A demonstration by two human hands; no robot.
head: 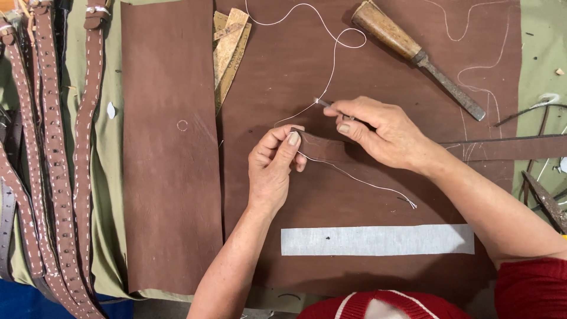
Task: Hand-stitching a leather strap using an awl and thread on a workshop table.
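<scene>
Nearest the camera lay a pale grey strip (378,240) flat on the big brown leather sheet (366,71), running left to right, with one small dark spot on it. Just beyond it the left hand (273,171) came up from the near edge, thumb and forefinger pinched on the end of a narrow brown leather strap (502,147); the other fingers were curled in. The strap ran right from that pinch, passed under the right hand and went on to the right edge. A white thread (331,65) trailed from the strap end, its frayed loose end lying near right of the hands, the rest looping far across the sheet. The right hand (378,133) sat just beyond and right of the left, fingers clenched on a thin metal needle or awl (322,102), whose tip poked out to the left; which of the two could not be told. To the left lay a second brown leather panel (168,147) with a small scribed circle. Further left hung stitched and studded brown belts (56,147) over green cloth (109,177). Far centre lay worn wooden rulers (230,50). Far right lay a wooden-handled chisel (416,56), slanted.
</scene>
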